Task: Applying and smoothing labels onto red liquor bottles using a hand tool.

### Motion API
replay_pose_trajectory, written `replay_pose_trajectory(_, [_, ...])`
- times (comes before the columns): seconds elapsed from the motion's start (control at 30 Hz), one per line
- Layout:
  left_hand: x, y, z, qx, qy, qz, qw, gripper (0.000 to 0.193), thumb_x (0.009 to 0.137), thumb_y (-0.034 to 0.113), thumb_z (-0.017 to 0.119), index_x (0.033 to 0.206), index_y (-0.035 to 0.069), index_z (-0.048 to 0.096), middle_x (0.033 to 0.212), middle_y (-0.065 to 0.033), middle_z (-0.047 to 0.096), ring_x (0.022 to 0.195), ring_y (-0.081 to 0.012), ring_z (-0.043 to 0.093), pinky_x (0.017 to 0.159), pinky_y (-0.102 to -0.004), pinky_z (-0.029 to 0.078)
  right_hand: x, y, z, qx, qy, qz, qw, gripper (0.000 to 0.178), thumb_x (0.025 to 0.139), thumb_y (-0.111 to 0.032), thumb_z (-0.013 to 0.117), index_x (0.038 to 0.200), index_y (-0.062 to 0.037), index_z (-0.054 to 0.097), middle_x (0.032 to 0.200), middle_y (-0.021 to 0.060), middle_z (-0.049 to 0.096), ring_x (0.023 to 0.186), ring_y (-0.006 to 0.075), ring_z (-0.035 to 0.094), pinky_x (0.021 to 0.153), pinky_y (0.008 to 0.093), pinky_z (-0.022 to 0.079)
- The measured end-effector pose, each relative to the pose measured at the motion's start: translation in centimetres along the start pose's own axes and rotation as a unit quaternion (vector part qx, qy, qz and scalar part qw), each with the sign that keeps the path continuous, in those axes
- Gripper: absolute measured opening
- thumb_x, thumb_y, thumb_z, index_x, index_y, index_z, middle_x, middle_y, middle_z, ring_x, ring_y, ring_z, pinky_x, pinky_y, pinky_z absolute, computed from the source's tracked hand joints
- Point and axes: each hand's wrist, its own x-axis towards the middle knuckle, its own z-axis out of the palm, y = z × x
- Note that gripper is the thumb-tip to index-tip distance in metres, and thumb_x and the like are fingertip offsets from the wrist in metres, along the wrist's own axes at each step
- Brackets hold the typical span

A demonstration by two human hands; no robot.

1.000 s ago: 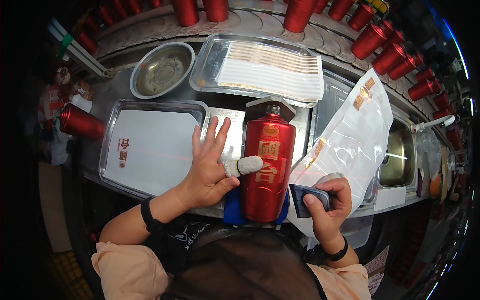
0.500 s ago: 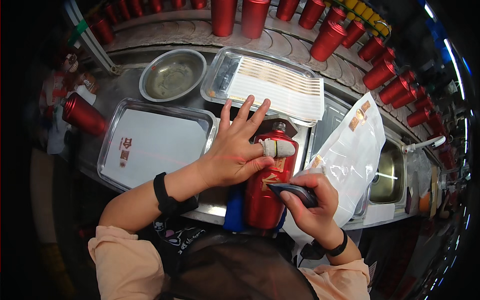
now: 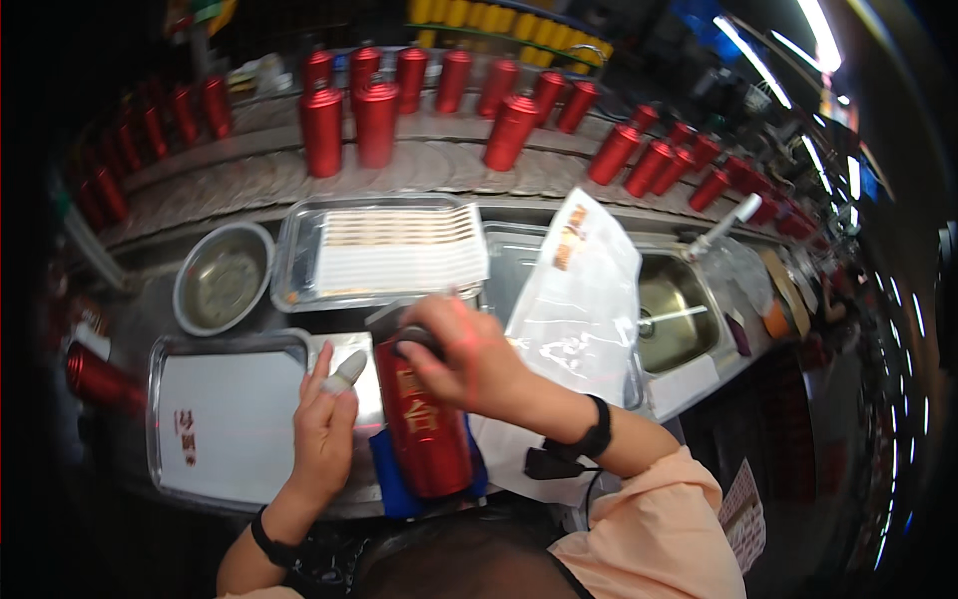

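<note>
In front of me a red metallic bottle (image 3: 431, 439) with gold characters lies on a blue cloth (image 3: 397, 489), its neck pointing away. My right hand (image 3: 477, 361) is closed around a small dark scraper (image 3: 421, 339) over the bottle's neck end, hiding much of the neck. Left of the bottle, apart from it, my left hand (image 3: 324, 429) is open with fingers stretched forward. A whitish finger cot (image 3: 347, 369) covers one of its fingers. Beside it, a metal tray (image 3: 157, 419) holds a white sheet (image 3: 235, 399) with a few brown-red decals.
Behind stand a metal bowl (image 3: 267, 262) and a tray (image 3: 291, 235) with a sheet of gold-brown strips. A glossy white decal sheet (image 3: 574, 309) lies right, near a sink (image 3: 684, 309) with a white tap (image 3: 723, 222). Several red bottles (image 3: 374, 125) line a slatted conveyor (image 3: 429, 165).
My left hand has left the bottle and moved to its left. The right hand has carried the scraper from mid-bottle to the neck end. The view has shifted, showing more bottles behind.
</note>
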Motion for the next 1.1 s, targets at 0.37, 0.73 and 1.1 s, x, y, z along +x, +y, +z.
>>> replay_pose_trajectory(0.37, [-0.4, -0.3, 1.0, -0.104, 0.038, -0.013, 0.994, 0.043, 0.105, 0.023, 0.04, 0.136, -0.001, 0.056, 0.158, -0.0239, 0.031, 0.143, -0.0315, 0.036, 0.117, -0.0411, 0.025, -3.8, -4.5, 1.4, -0.077, -0.132, -0.211, 0.965, 0.017, 0.068, -0.017, 0.068, 0.084, -0.0125, 0.063, 0.078, 0.0026, 0.05, 0.086, 0.0226, 0.055, 0.075, 0.0354, 0.044])
replay_pose_trajectory(0.73, [1.1, 1.0, 2.8, 0.13, -0.057, 0.11, 0.984, 0.041, 0.1, 0.036, 0.049, 0.127, 0.011, 0.067, 0.161, -0.0257, 0.022, 0.149, -0.0421, 0.021, 0.115, -0.0649, 0.002, -9.0, -4.2, -1.0, 0.038, -0.048, -0.149, 0.987, 0.027, 0.074, -0.012, 0.074, 0.101, -0.0123, 0.071, 0.099, 0.0034, 0.065, 0.093, 0.0261, 0.062, 0.078, 0.0391, 0.049])
replay_pose_trajectory(1.1, [-1.2, 2.8, 1.4, 0.281, -0.129, 0.181, 0.934, 0.042, 0.099, 0.047, 0.047, 0.116, 0.019, 0.074, 0.163, -0.0201, 0.02, 0.149, -0.0508, 0.001, 0.113, -0.0655, -0.009, -11.4, -5.0, -2.6, 0.166, -0.045, 0.058, 0.983, 0.025, 0.076, -0.009, 0.078, 0.1, -0.0072, 0.069, 0.097, 0.0081, 0.067, 0.086, 0.0288, 0.065, 0.078, 0.037, 0.05])
